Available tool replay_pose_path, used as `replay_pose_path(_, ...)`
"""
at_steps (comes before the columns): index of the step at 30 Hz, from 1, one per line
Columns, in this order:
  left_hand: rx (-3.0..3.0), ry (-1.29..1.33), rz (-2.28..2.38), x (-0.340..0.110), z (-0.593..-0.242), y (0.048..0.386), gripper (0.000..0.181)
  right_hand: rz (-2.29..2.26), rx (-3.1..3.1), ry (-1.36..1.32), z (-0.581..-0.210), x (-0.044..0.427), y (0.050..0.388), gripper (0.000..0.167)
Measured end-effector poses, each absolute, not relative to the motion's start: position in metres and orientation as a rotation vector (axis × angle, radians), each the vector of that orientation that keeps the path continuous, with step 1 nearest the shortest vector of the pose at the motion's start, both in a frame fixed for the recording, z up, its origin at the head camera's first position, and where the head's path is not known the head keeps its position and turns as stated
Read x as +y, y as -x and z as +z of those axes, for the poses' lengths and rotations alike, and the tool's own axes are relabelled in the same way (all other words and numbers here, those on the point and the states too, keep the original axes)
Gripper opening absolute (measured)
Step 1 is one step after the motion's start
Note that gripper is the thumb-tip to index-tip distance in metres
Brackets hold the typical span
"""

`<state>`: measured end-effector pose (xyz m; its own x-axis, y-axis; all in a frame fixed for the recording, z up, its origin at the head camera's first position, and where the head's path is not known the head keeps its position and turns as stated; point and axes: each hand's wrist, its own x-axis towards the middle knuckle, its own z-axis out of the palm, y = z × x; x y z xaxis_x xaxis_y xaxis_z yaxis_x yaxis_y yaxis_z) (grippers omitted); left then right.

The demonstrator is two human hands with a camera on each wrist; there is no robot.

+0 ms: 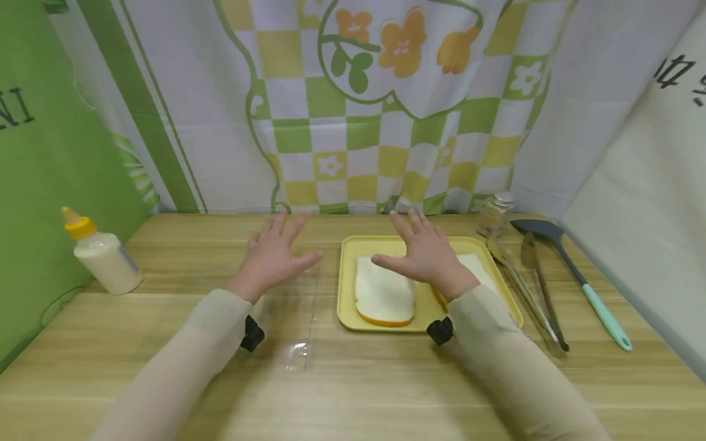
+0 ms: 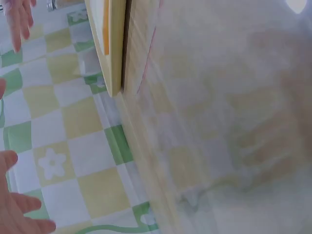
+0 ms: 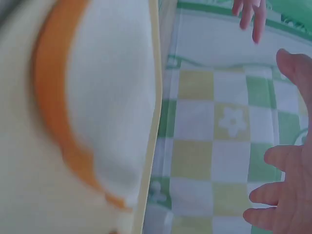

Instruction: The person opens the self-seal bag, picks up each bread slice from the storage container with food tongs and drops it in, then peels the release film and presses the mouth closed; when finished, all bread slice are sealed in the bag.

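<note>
Both hands are raised with fingers spread and hold nothing. The left hand is over the table, left of a yellow tray. Over the tray is the right hand, which partly hides what lies there. A white bread slice with an orange-brown edge lies on the tray's left side; a second slice is on the right, partly behind the right hand and sleeve. In the left wrist view the left hand's fingers show at the lower left. The right wrist view has the right hand beside the tray edge.
A squeeze bottle with a yellow cap stands at the left. Right of the tray lie metal tongs and a spatula with a mint handle; a glass jar stands behind. A patterned curtain hangs behind the wooden table.
</note>
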<state>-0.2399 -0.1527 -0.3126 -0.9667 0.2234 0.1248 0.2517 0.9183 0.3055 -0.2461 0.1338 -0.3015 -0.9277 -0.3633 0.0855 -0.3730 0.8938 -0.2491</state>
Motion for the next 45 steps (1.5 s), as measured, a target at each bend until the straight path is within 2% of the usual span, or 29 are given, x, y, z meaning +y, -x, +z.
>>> replay_pose_path(7,-2.992,0.599,-0.671,-0.165,-0.317,0.226,0.082,0.697,-2.987,-0.752,-0.309,0.103,0.235,0.097)
replay_pose_path(15,-2.965,0.794,-0.837,-0.183,-0.33,0.214,0.082,0.762,-3.044,-0.875,-0.322,0.071,0.226,0.098)
replay_pose_path(23,-3.091,0.804,-0.802,-0.191,-0.34,0.206,0.079,0.84,-3.043,-1.032,-0.334,0.052,0.223,0.097)
replay_pose_path(27,-3.158,0.862,-0.719,-0.191,-0.343,0.205,0.077,1.018,-3.047,-1.082,-0.34,0.044,0.223,0.095)
replay_pose_path(34,-3.276,0.873,-0.571,-0.189,-0.347,0.203,0.076,1.259,-3.018,-1.075,-0.355,0.029,0.226,0.085)
replay_pose_path(45,-3.306,0.839,-0.54,-0.192,-0.35,0.202,0.079,1.186,-3.018,-1.054,-0.365,0.011,0.23,0.083)
